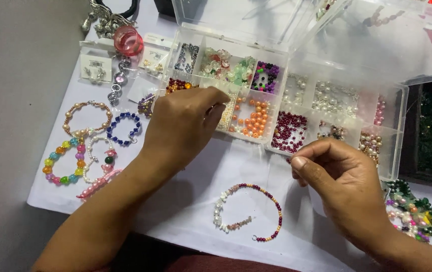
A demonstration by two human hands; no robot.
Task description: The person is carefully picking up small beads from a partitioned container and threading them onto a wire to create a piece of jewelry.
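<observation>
A white cloth (190, 211) covers the table, seen from above. Across its far side sits a clear plastic bead organiser (296, 108) with its lid open, divided into many small compartments of orange, dark red, purple, green, pearl and gold beads. The person's left hand (183, 123) reaches over the near-left part of the box, fingertips bunched together and dipped into a compartment of small pale beads (227, 112), just left of the orange beads (253, 118); whether a bead is gripped cannot be told. The right hand (339, 184) hovers near the box's near edge, thumb pressed against curled fingers in a pinch; what it pinches is too small to see. Between the two forearms, on the cloth, lies an unfinished bracelet (246, 211) of white chips and dark red and gold beads, its ends apart. At left lie finished bracelets: a rainbow one (64, 161), a blue one (123, 128) and a pearl one (86, 117). A pile of green and pink beadwork (417, 211) sits at near right.
</observation>
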